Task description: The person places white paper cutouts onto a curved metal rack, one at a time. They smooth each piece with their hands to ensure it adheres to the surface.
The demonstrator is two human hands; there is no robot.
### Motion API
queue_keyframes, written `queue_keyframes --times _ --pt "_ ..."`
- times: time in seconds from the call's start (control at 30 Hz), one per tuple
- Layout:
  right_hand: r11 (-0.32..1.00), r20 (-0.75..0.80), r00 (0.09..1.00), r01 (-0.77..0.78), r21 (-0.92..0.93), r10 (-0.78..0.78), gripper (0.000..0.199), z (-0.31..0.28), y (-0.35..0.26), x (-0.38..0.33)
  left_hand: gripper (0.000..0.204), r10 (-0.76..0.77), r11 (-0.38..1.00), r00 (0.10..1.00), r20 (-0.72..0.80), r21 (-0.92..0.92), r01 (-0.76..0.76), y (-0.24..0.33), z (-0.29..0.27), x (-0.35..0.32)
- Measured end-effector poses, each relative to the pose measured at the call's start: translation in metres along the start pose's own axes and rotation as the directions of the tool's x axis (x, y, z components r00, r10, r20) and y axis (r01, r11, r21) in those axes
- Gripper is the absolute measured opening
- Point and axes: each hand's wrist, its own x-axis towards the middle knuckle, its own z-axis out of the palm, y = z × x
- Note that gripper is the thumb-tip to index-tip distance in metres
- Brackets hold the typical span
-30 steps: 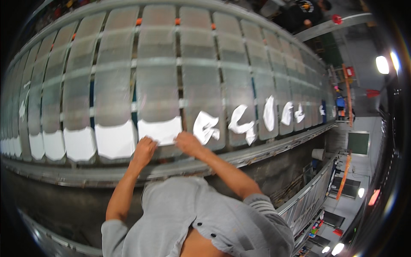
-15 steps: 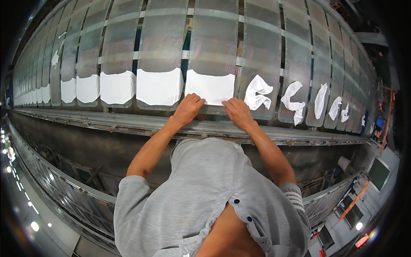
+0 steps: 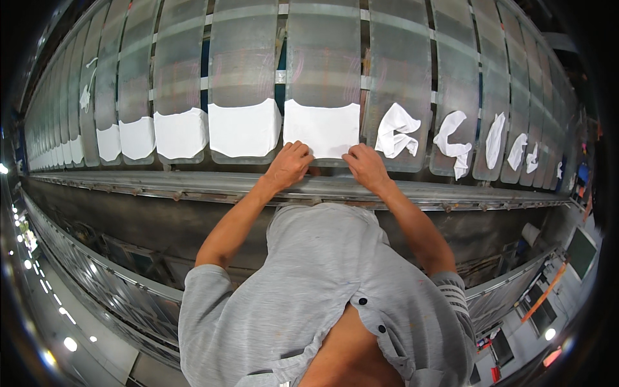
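Reporter: A person in a grey shirt (image 3: 322, 258) stands at a long counter, both bare hands on a white cloth (image 3: 322, 126) laid flat at the near end of a glassy panel (image 3: 324, 64).

Editor: How does the grip look?

Reporter: Closed on cloth, both sides. The left hand (image 3: 291, 163) has curled fingers at the near left corner; the right hand (image 3: 366, 166) has its fingertips at the near right one. The folded fingers hide exactly how much fabric is pinched.

Editor: Why the corners?

Reporter: Probably to keep the near edge straight and the fabric taut between them. The cloth covers almost the panel's whole width, lined up much like the flat cloth (image 3: 244, 129) on its left. On the right, a crumpled cloth (image 3: 390, 122) sits loosely on the neighbouring panel, seemingly within easy reach.

Editor: And edges, room to move?

Reporter: Dark slots separate the panels, so each hand works near a side edge. Toward the far side, the panel runs well beyond the cloth's inward-curving edge. At the near side, a metal rail (image 3: 213, 184) crosses under the forearms, leaving little space before the body. Sideways, the right hand has only a narrow gap before the crumpled cloth.
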Motion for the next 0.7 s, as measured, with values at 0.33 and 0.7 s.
queue_keyframes --times 0.33,0.7 --pt "0.992 -0.022 0.993 -0.117 0.039 0.118 0.041 0.005 -0.015 -0.015 0.077 -0.171 0.956 0.979 -0.112 0.223 0.193 0.01 0.039 0.084" --pt "0.932 -0.339 0.871 -0.307 0.191 0.356 0.023 -0.004 -0.044 -0.035 0.096 -0.182 0.932 0.983 0.033 0.324 0.161 0.033 0.069 0.095"
